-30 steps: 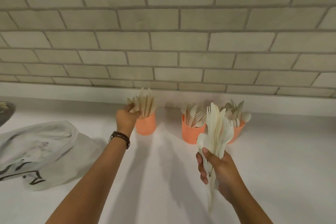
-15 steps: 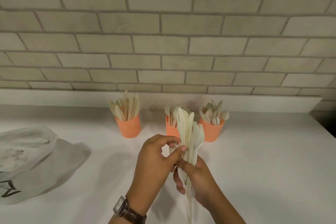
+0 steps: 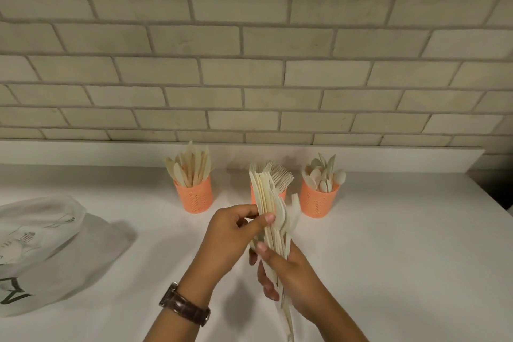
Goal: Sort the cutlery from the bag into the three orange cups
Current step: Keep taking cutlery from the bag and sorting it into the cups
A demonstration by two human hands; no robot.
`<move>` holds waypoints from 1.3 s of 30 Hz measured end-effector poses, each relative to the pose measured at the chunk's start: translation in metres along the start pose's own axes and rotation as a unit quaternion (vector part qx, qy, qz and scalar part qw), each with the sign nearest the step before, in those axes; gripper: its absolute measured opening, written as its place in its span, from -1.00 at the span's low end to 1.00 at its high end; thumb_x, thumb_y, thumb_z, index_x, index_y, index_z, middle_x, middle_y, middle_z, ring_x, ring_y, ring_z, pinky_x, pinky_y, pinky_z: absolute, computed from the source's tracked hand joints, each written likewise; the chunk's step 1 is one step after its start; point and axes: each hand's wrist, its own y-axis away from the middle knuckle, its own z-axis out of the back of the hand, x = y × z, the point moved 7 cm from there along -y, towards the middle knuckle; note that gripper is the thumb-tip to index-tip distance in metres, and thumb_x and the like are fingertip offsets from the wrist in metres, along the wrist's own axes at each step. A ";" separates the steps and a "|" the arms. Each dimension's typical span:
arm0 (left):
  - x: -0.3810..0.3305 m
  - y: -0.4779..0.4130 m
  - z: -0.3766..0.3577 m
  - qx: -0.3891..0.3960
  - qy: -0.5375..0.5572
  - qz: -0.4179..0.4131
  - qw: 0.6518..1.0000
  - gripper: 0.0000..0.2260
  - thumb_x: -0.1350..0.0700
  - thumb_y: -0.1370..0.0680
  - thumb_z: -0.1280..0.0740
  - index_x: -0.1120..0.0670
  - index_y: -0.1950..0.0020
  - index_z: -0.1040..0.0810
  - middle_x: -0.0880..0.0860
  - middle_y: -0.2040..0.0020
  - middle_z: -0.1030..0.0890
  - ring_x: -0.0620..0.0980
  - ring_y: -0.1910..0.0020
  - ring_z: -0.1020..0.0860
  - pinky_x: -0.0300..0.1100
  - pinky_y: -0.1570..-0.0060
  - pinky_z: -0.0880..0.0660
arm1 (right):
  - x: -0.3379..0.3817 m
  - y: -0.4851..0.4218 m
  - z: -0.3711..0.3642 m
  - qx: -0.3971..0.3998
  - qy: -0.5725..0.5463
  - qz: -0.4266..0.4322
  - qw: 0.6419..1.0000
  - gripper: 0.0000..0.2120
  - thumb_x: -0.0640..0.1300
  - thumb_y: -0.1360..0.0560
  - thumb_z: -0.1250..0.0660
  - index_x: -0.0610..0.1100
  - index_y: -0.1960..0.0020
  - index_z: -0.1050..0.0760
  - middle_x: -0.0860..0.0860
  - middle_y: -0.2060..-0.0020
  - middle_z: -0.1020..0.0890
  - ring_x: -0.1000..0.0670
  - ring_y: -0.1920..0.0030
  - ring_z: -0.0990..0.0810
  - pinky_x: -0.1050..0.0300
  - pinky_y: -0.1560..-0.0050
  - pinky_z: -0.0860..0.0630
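Three orange cups stand in a row near the wall. The left cup (image 3: 193, 198) holds pale knives, the middle cup (image 3: 254, 195) holds forks and is mostly hidden behind the bundle, and the right cup (image 3: 317, 201) holds spoons. My right hand (image 3: 291, 272) grips a bundle of pale cutlery (image 3: 273, 203) by the handles, upright in front of the middle cup. My left hand (image 3: 231, 233) pinches pieces at the bundle's left side between thumb and fingers.
A crumpled white bag (image 3: 41, 247) lies on the white counter (image 3: 402, 258) at the left. The brick-tiled wall runs behind the cups. The counter's right edge drops off at the far right. A watch sits on my left wrist.
My left hand left the knife cup and came across to the bundle, where it now pinches pieces. The view has shifted so the cups sit further left and closer.
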 end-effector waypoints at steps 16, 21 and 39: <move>-0.001 -0.008 0.001 0.048 0.097 0.022 0.994 -0.82 0.06 -0.33 -0.42 0.08 0.13 -0.70 0.09 0.15 -0.71 0.40 0.23 -0.58 0.03 0.24 -0.55 | -0.002 -0.004 0.002 0.056 -0.121 -0.005 0.991 -0.61 0.13 -0.49 -0.20 -0.20 0.12 -0.54 -0.24 0.25 -0.50 0.00 0.52 -0.32 0.23 0.51 -0.30; 0.003 -0.011 0.010 -0.029 0.146 0.030 0.988 -0.90 0.14 -0.37 -0.43 0.10 0.15 -0.69 0.01 0.22 -0.71 -0.09 0.25 -0.64 -0.33 0.29 -0.52 | -0.004 -0.004 0.005 0.041 -0.111 0.000 0.993 -0.55 0.25 -0.44 -0.24 -0.15 0.16 -0.58 -0.35 0.23 -0.42 -0.02 0.51 -0.31 0.22 0.49 -0.31; 0.022 -0.102 0.177 -0.365 0.028 -0.027 0.930 -0.91 0.16 -0.42 -0.45 0.18 0.23 -0.62 0.01 0.41 -0.55 -0.13 0.42 -0.47 -0.28 0.24 -0.41 | -0.025 -0.020 0.046 -0.094 -0.167 -0.043 0.981 -0.68 0.00 -0.54 -0.16 -0.27 0.02 -0.46 -0.17 0.38 -0.51 0.03 0.62 -0.26 0.29 0.57 -0.22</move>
